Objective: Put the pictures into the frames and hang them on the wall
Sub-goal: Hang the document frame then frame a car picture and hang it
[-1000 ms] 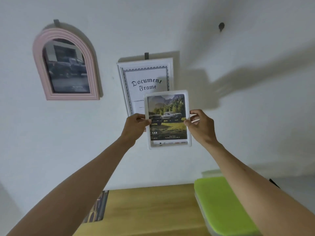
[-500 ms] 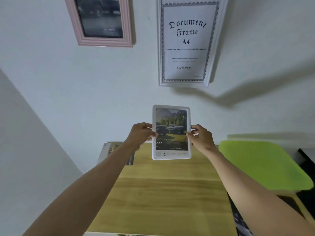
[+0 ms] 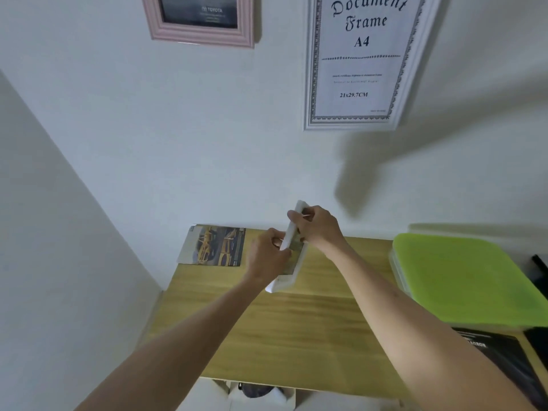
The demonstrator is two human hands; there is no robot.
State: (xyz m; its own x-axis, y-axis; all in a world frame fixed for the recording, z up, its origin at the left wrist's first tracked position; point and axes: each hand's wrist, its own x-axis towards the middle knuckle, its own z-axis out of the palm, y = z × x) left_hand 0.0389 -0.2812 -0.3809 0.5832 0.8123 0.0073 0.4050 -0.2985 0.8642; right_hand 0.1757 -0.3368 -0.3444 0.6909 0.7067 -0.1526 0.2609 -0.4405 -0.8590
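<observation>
White frame point(image 3: 289, 256) seemingly edge-on between hands point(image 3: 292, 241)

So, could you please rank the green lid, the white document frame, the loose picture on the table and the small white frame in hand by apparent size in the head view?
1. green lid; it sits nearer the camera.
2. white document frame, cut off at the top.
3. loose picture.
4. small white frame, seen nearly edge-on.
</observation>
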